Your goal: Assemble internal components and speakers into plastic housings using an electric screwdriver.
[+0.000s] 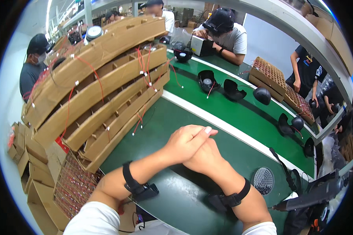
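My two hands are clasped together above the dark green tabletop [149, 139]. My left hand [183, 141] folds over the right, its thumb lying across it. Under it, my right hand [206, 157] has its fingers mostly hidden. I see no tool or part between them. Each forearm wears a black strap with a small dark box. To the right of my right forearm sits a round clear dish [264, 181] holding small dark pieces, perhaps screws. A black powered screwdriver [312, 199] lies at the lower right, pointing toward my arm.
Stacked cardboard trays [106, 84] with red wires hanging out rise on my left. Beyond a white rail [208, 117], a green conveyor belt [239, 119] carries several black rounded shells [234, 91]. Co-workers stand beyond the belt; one handles a white-and-black box [202, 46]. A metal frame crosses overhead.
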Demonstrator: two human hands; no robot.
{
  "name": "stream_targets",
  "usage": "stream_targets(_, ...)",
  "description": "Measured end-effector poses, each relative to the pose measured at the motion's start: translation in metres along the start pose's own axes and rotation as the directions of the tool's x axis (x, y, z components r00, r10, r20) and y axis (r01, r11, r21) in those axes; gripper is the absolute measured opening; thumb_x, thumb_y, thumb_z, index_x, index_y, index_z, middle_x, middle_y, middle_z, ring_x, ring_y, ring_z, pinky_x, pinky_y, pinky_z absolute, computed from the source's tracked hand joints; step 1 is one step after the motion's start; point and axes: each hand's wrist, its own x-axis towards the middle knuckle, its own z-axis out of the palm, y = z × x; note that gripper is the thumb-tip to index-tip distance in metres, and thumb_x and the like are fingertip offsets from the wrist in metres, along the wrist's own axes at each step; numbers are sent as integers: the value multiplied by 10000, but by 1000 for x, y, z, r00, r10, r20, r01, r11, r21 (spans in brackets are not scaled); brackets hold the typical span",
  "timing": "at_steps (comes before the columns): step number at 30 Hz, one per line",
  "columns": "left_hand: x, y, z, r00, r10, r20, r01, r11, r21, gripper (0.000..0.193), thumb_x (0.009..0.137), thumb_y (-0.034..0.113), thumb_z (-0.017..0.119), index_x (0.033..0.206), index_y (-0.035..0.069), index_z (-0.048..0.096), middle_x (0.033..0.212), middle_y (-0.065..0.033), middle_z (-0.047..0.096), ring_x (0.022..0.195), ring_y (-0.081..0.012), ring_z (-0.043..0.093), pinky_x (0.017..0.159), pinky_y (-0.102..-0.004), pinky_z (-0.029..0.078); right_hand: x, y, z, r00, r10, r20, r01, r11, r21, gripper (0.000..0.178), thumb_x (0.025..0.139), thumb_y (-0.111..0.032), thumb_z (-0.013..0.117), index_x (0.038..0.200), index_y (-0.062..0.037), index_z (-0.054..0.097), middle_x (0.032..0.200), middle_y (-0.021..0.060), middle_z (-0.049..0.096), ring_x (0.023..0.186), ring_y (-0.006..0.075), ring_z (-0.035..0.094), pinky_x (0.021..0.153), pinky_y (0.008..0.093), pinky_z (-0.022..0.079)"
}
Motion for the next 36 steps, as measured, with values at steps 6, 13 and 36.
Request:
stream_targets(6, -7, -3, 27, 927, 346, -142, -269, 879, 393, 449, 1066, 243, 413, 1392, -19, 575, 1523, -250, 455, 1455, -401, 374, 1199, -452, 274, 11, 71, 43, 922, 160, -354, -86, 972, 217, 197, 877, -204, 616, 971, -30, 620, 979, 184, 642, 980, 370, 619, 858, 457, 510)
stream_targets(13, -23, -60, 40, 990, 16, -138, 4, 989, 147, 537, 1007, 155, 560, 1497, -21, 426, 1577, -244, 378, 1447, -365, 407, 1170, -405, 334, 57, 239, -17, 481, 552, -682, -757, 653, -5, 755, 757, -390, 806, 1246, 75, 468, 1217, 281, 550, 1152, 438, 550, 1004, 476, 458)
stream_targets(36, -26, -29, 40, 960, 244, -139, -213, 955, 205, 697, 760, 123, 765, 1399, 40, 500, 1500, -272, 382, 1393, -418, 397, 1138, -491, 327, -125, 34, -62, 697, 675, -242, -579, 729, 365, 950, 648, -203, 881, 1432, 28, 396, 1319, 219, 577, 1244, 327, 579, 1082, 392, 443)
